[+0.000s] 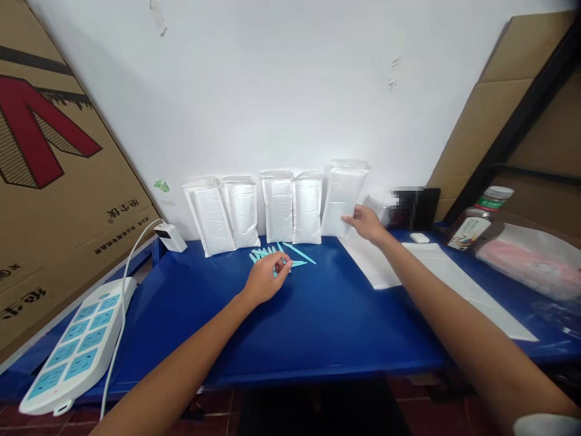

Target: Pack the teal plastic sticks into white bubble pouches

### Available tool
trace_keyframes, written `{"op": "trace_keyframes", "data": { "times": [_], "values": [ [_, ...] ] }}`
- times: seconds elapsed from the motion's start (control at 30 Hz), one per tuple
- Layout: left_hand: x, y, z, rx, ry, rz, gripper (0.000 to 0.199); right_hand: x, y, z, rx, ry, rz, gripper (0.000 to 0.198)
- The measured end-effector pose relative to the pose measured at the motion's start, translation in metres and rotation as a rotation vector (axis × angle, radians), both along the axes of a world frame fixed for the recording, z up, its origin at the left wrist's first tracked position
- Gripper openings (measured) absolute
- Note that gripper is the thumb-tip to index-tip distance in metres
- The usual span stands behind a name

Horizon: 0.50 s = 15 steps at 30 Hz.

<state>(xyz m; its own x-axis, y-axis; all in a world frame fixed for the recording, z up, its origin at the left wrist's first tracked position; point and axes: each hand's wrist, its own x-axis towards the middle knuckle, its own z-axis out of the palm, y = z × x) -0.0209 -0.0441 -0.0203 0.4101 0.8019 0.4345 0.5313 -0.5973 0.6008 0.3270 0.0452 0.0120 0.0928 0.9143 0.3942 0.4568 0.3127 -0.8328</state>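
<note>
Several white padded envelopes stand upright in a row against the wall, one of them a puffed envelope [209, 218] at the left end. My right hand [367, 224] grips the lower right side of the rightmost padded envelope [344, 191], with a finger lying on its front. Closer to me, my left hand [269, 277] is closed in a pinch just over a loose bunch of light-blue strips [300, 253]. Whatever it may hold is hidden by the fingers. Part of the bunch is covered by this hand.
Flat white envelopes [472, 290] lie on the blue table [318, 327] at right, near a white case [419, 238], a capped bottle [476, 218] and a plastic bag [531, 257]. A power strip [79, 345], white charger [170, 237] and large carton [59, 157] are at left.
</note>
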Motion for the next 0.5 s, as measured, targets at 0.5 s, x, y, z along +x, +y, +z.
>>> {"op": "trace_keyframes", "data": {
  "times": [0.5],
  "values": [
    [-0.005, 0.005, -0.002, 0.098, 0.071, 0.003, 0.022, 0.049, -0.037, -0.042, -0.499, -0.765, -0.415, 0.061]
  ]
}}
